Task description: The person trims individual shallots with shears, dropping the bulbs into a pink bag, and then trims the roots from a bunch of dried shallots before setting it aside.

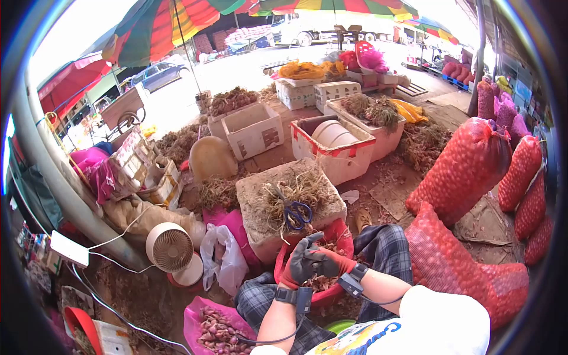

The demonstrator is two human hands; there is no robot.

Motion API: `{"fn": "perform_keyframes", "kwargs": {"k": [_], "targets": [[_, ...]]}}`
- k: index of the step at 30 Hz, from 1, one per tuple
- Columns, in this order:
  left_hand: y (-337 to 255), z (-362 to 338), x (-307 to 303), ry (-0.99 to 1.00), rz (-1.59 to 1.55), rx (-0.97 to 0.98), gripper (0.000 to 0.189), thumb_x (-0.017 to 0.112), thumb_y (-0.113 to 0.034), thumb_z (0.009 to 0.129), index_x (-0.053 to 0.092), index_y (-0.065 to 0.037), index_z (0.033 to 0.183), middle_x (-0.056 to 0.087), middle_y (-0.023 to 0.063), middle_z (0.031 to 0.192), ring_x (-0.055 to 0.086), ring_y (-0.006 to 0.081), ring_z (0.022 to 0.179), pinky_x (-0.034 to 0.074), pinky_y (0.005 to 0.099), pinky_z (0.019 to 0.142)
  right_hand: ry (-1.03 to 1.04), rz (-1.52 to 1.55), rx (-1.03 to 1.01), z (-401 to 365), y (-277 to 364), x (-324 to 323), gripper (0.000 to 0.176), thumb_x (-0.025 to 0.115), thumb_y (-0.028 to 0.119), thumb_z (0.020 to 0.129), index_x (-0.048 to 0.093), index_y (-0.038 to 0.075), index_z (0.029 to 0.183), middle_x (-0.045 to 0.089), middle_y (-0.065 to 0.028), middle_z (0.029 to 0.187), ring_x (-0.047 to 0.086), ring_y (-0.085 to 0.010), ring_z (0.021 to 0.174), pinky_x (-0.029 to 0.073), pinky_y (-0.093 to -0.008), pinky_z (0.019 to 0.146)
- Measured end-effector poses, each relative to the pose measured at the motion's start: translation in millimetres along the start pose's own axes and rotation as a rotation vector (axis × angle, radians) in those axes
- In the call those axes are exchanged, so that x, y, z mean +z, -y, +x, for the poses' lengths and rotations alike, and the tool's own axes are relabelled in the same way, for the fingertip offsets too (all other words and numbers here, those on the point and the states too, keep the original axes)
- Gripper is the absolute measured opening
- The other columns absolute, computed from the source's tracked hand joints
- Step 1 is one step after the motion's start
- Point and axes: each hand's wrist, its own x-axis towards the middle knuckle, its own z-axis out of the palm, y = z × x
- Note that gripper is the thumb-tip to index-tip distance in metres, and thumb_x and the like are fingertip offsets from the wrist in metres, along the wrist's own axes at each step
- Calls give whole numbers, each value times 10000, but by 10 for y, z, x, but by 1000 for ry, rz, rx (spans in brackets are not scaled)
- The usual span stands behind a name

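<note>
My left hand (300,266) and my right hand (329,261), both in grey gloves with red cuffs, meet above a red basin (348,238). Their fingers are curled together, and whatever they may hold is hidden. Dry shallot skins and scraps (322,283) lie in the basin below. Just beyond it, blue-handled scissors (297,215) rest on a worn foam block (254,204), beside a heap of dry shallot stalks (302,188). Reddish shallots (219,330) fill an open pink bag (192,316) by my left knee.
Large red mesh sacks (458,171) crowd the right side. A small round fan (170,246) and a white plastic bag (225,260) stand left. Foam boxes (254,133) and dry bunches (234,100) are ahead, under striped umbrellas (163,29). White cables (118,313) cross the left floor.
</note>
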Motion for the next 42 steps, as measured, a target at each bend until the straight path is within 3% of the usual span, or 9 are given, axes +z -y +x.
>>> {"fn": "perform_keyframes", "kwargs": {"k": [7, 14, 19, 22, 25, 28, 31, 38, 42], "targets": [[-14, -1, -163, 30, 212, 14, 501, 373, -388, 987, 507, 21, 1244, 562, 2, 856, 554, 99, 770, 453, 236, 706, 2, -18, -41, 5, 3, 66, 159, 578, 272, 904, 565, 125, 962, 530, 56, 817, 484, -28, 672, 382, -187, 566], [-50, -55, -87, -22, 548, 50, 578, 387, -476, 961, 484, -3, 1277, 554, -1, 828, 530, 84, 672, 426, 217, 562, 97, -324, -20, -74, 172, 109, 259, 579, 281, 913, 572, 52, 1034, 570, 7, 909, 522, -62, 822, 439, -232, 655], [-14, -14, -50, -44, 337, 45, 557, 389, -456, 964, 487, -1, 1271, 574, -5, 842, 541, 76, 675, 433, 208, 561, 4, -321, -50, -57, 167, 142, 222, 582, 234, 916, 577, 48, 1037, 581, 4, 951, 531, -66, 831, 449, -241, 673], [-9, -24, -53, -36, 346, 64, 542, 322, -413, 990, 504, 25, 1253, 596, 32, 952, 566, 89, 819, 470, 220, 739, 20, -541, -206, 15, 77, 34, 208, 625, 243, 890, 600, 91, 1031, 577, 23, 888, 532, -46, 755, 419, -203, 599], [-11, 10, -229, 19, 216, 7, 544, 369, -421, 981, 461, 13, 1295, 590, 35, 944, 574, 103, 794, 477, 242, 724, -100, -279, -42, 16, 80, 133, 195, 604, 248, 904, 587, 79, 1000, 556, 25, 872, 515, -52, 757, 413, -203, 614], [3, 76, -220, 360, -331, 12, 553, 417, -425, 966, 411, -17, 1339, 606, 69, 996, 600, 127, 795, 499, 275, 734, 56, -109, -63, 24, 71, 26, 236, 568, 332, 920, 587, 107, 990, 538, 49, 876, 495, -50, 793, 419, -218, 682], [-63, 15, -43, 11, -274, 86, 573, 398, -461, 958, 387, -56, 1363, 614, 87, 1026, 558, 157, 640, 509, 321, 619, 170, -144, 15, 56, 18, -42, 233, 544, 361, 928, 581, 134, 966, 500, 62, 847, 452, -38, 727, 396, -215, 659], [-17, 25, -154, 35, -20, 43, 538, 465, -418, 947, 428, -57, 1344, 584, 84, 1126, 591, 155, 914, 501, 317, 817, 37, -165, -27, 28, -42, -13, 204, 563, 306, 922, 606, 109, 956, 548, 60, 825, 522, -48, 758, 431, -214, 676], [56, 64, -198, -102, 4, 73, 497, 458, -412, 951, 490, -47, 1286, 617, 82, 1083, 610, 151, 811, 538, 335, 688, -71, -131, -6, 100, -81, -31, 187, 593, 263, 903, 630, 86, 949, 593, 35, 843, 550, -61, 755, 445, -219, 662]]}}
